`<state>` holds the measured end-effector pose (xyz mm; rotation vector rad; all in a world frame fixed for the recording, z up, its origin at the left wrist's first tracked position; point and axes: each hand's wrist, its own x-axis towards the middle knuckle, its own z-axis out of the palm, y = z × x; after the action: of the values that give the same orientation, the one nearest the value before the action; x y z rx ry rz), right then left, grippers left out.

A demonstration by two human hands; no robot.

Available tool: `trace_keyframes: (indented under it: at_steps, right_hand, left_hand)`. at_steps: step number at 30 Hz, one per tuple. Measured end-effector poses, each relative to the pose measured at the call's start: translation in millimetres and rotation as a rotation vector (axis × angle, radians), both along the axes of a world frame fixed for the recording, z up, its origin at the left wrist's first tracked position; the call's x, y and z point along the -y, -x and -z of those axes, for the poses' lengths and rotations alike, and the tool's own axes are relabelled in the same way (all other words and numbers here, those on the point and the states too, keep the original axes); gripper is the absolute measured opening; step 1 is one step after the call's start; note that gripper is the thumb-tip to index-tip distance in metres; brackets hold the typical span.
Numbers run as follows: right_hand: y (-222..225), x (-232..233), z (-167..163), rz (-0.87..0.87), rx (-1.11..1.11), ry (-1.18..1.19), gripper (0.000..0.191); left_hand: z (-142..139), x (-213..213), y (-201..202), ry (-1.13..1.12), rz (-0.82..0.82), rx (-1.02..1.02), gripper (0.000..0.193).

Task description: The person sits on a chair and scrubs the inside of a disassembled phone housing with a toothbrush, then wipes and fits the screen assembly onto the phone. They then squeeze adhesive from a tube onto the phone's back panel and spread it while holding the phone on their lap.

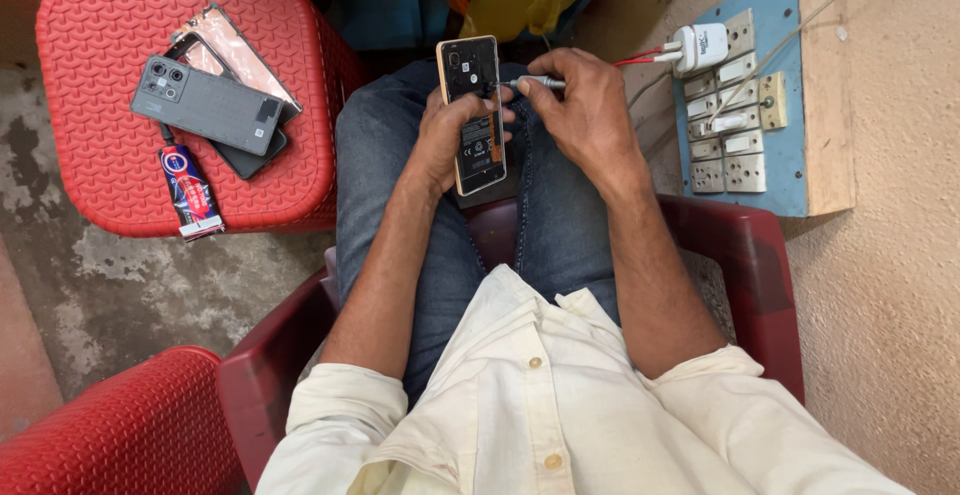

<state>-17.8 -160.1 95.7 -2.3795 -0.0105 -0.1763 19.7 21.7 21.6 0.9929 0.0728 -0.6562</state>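
**A:** Where is the opened phone?

**B:** The opened phone [475, 115], back cover off and its dark insides showing, stands over the person's lap, above the jeans. The left hand [445, 140] is wrapped around its left edge and lower half, fingers closed on it. The top edge and right edge are bare.

**A:** And the other hand?

**B:** The right hand [585, 115] pinches a thin metal tool [525, 82] between thumb and fingertips; its tip touches the phone's upper right part.

**A:** What lies around?

**B:** To the left, well apart, a red plastic stool [110, 185] carries a grey back cover [205, 105] lying across a dark phone body [250, 160] and a reflective panel [235, 50]. A glue tube [190, 193] rests near the stool's front edge, its end hanging over. On the right, a blue switchboard [790, 170] on the wall holds a white charger [700, 48], near the right hand. The dark red chair [755, 275] arms flank both elbows; bare floor shows between chair and stool.
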Motion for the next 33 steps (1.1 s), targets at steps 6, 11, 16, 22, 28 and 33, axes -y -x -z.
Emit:
trace_keyframes:
  at_steps: [6,11,16,22,28,33]
  right_hand:
    - [1.1,-1.2,-2.4,0.003,0.002,-0.025,0.022]
    - [1.5,-0.6,-1.9,-0.007,0.021,-0.009,0.022]
    - [0.9,-0.2,-0.4,-0.005,0.009,-0.018,0.022]
    - [1.3,0.0,0.0,0.003,-0.009,-0.006,0.023]
    - [1.6,0.2,-0.7,-0.001,-0.023,-0.009,0.023]
    - [1.1,0.0,-0.3,0.003,-0.03,-0.013,0.022]
  left_hand:
    - [-0.7,0.0,-0.8,0.012,0.0,-0.008,0.04]
    - [0.0,0.3,-0.9,0.032,-0.002,-0.017,0.04]
    - [0.8,0.2,-1.3,0.014,-0.007,-0.016,0.042]
    - [1.0,0.1,-0.5,-0.018,-0.009,0.004,0.045]
    - [1.8,0.1,-1.3,-0.004,-0.013,-0.007,0.046]
    - [3.2,0.3,-1.6,-0.002,-0.011,0.012,0.045]
